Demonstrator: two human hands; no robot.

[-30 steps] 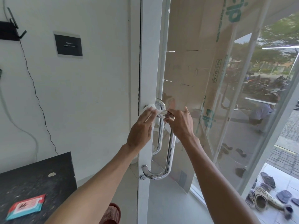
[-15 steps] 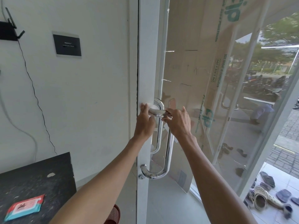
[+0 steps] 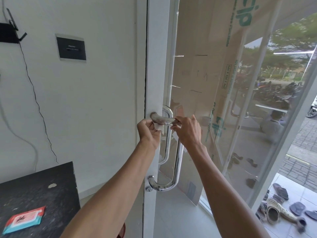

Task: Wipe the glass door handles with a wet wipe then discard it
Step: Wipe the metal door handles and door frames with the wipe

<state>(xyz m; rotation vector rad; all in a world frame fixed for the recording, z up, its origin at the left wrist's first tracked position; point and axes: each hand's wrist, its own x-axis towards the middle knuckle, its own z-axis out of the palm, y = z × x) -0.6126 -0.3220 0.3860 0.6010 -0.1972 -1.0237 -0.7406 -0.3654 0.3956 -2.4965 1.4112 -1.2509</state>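
Wipes pack (image 3: 23,219) on table (image 3: 51,184), left of door handle (image 3: 177,162).

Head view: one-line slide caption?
Left hand pinches a wet wipe beneath the top bend of the chrome door handle; right hand grips that bend.

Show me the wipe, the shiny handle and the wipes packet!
wet wipe (image 3: 158,126): head view, on the crumpled white part that shows.
door handle (image 3: 178,162): head view, on its upright chrome bar.
wipes packet (image 3: 24,219): head view, on the middle of its red front.
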